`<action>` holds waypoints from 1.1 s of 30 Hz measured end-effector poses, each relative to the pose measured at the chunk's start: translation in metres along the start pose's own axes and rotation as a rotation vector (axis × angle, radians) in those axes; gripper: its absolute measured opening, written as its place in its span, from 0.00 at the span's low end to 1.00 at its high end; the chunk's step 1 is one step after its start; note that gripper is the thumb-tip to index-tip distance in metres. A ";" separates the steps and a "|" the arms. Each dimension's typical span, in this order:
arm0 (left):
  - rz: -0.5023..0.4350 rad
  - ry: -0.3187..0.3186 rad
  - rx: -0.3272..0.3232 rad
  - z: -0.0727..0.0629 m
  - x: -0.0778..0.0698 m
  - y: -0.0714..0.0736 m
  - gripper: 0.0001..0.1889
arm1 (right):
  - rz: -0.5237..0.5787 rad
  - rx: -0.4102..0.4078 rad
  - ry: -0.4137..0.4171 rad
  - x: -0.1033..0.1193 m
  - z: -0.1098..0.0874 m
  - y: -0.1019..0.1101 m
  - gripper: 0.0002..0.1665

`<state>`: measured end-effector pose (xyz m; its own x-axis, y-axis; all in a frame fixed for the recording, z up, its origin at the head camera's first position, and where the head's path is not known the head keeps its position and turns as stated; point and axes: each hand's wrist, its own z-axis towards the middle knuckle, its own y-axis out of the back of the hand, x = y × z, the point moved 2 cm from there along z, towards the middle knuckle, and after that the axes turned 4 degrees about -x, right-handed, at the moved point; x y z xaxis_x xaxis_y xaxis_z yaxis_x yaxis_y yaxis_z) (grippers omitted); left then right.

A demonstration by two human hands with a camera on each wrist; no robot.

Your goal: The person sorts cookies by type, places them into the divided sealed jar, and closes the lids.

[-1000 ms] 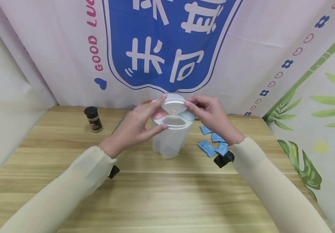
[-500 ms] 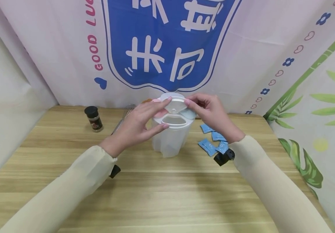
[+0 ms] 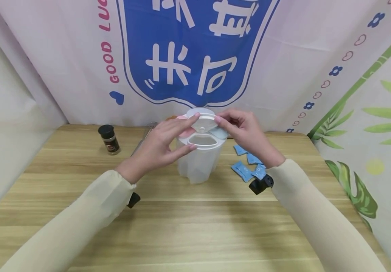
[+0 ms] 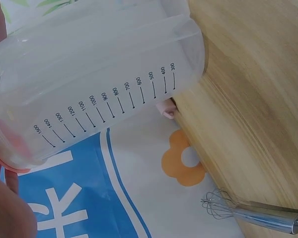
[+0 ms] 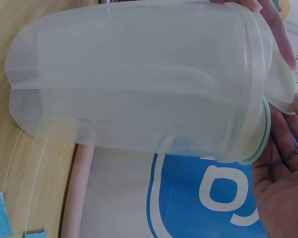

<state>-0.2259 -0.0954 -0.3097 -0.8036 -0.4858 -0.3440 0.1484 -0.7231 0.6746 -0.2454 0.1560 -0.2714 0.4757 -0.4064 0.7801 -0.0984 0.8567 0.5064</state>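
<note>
A tall translucent storage canister (image 3: 197,166) stands upright on the table, its lid split into pink, pale blue and white flaps. The near white flap (image 3: 205,122) is raised over an uncovered opening (image 3: 202,140). My right hand (image 3: 241,128) pinches this flap's right edge between thumb and fingers. My left hand (image 3: 163,141) lies along the left of the lid with fingers extended. Its index fingertip touches the flap's upper left edge, and the thumb rests at the front rim. Black measuring marks show on the canister's side (image 4: 109,106) in the left wrist view.
Left on the table is a black-capped seasoning jar (image 3: 109,139). A wire whisk (image 4: 268,218) lies behind my left hand. Several blue packets (image 3: 242,171) lie to the right of the canister, under my right wrist. A printed cloth (image 3: 284,75) hangs along the table's back edge.
My left index fingertip has shifted slightly right, onto the raised flap's edge. The right hand keeps its pinch and the canister stays in place.
</note>
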 end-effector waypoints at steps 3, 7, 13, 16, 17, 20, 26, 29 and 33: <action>-0.001 0.000 -0.005 0.000 0.000 -0.001 0.41 | 0.016 0.002 0.013 -0.001 -0.001 0.001 0.15; -0.011 0.001 -0.009 -0.001 0.001 0.000 0.42 | 0.064 -0.008 0.037 -0.004 -0.005 0.003 0.15; -0.025 0.001 -0.012 0.000 0.000 0.000 0.42 | 0.115 -0.117 0.058 -0.017 -0.013 0.010 0.15; -0.024 0.003 -0.012 0.000 0.000 0.000 0.41 | 0.096 -0.183 0.046 -0.027 -0.017 0.015 0.15; -0.023 0.005 -0.012 0.000 0.000 0.001 0.41 | 0.083 -0.193 0.033 -0.031 -0.018 0.016 0.15; -0.022 0.008 -0.014 0.000 0.000 0.001 0.41 | 0.008 -0.165 -0.033 -0.043 -0.022 0.019 0.16; -0.033 0.016 -0.019 -0.001 0.001 0.000 0.42 | -0.264 0.088 -0.162 -0.078 -0.036 0.015 0.16; -0.040 0.017 -0.019 -0.001 0.001 -0.001 0.42 | -0.405 0.227 -0.196 -0.093 -0.045 0.008 0.18; -0.038 0.019 -0.020 -0.001 0.001 -0.001 0.42 | -0.544 0.356 -0.265 -0.108 -0.055 0.000 0.22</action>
<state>-0.2263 -0.0959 -0.3112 -0.7976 -0.4668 -0.3821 0.1293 -0.7509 0.6477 -0.2482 0.2172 -0.3760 0.3144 -0.8502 0.4224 -0.2087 0.3722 0.9044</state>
